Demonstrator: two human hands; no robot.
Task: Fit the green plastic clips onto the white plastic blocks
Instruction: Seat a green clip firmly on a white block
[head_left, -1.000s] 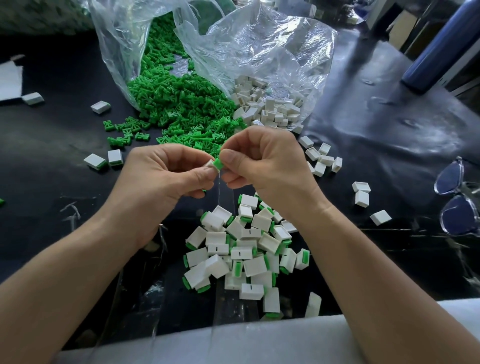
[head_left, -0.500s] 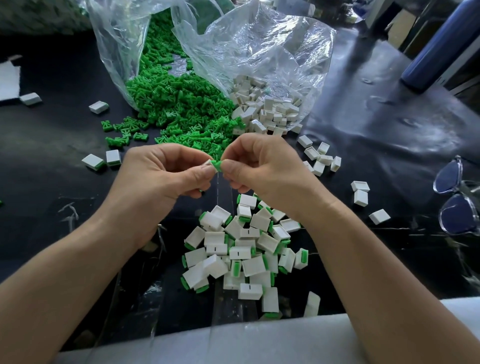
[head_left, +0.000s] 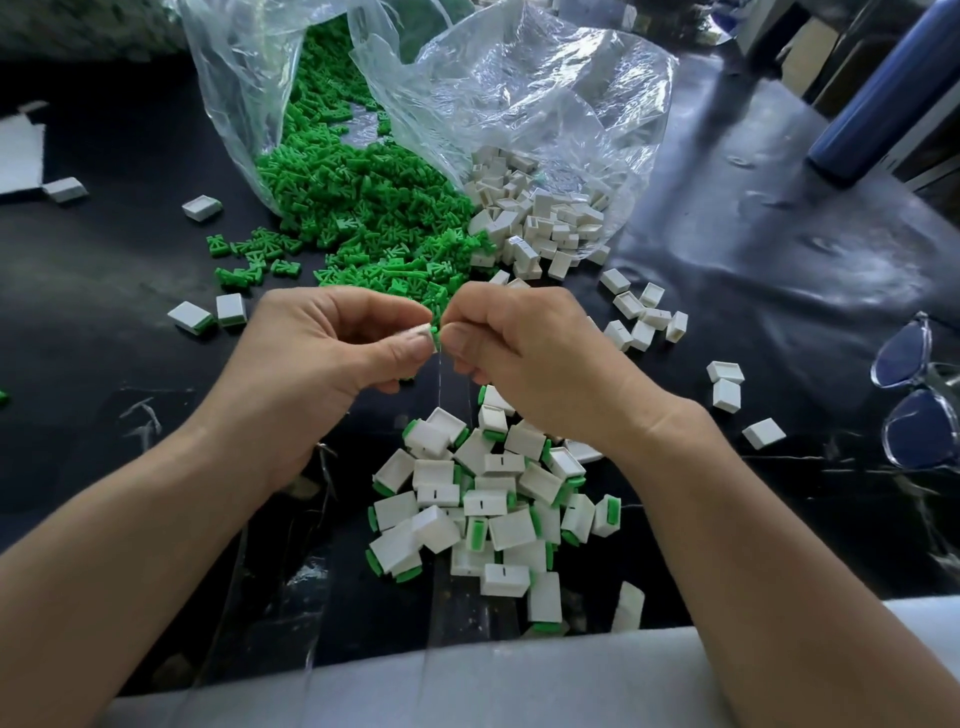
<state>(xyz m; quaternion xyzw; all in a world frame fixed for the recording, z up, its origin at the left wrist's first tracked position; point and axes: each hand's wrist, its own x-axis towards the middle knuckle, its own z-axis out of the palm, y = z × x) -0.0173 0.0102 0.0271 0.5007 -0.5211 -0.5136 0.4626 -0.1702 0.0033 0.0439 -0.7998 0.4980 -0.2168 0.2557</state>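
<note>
My left hand (head_left: 332, 358) pinches a small white block (head_left: 423, 331) between thumb and forefinger, most of it hidden by the fingers. My right hand (head_left: 519, 353) pinches a green clip (head_left: 436, 328) against the block's end. Both hands meet above the black table. Below them lies a heap of white blocks with green clips fitted (head_left: 488, 499). Loose green clips (head_left: 363, 208) spill from a clear bag at the back. Bare white blocks (head_left: 540, 218) spill from a second clear bag beside it.
Stray white blocks (head_left: 641, 319) lie scattered right of my hands, others (head_left: 208, 314) at the left. Clear-framed glasses (head_left: 919, 395) rest at the right edge. A blue cylinder (head_left: 878, 98) stands at the back right. A pale padded strip (head_left: 467, 680) runs along the near table edge.
Both hands have stayed together and sunk slightly toward me; the green clip sits closer against the white block, with less of it showing between the fingertips.
</note>
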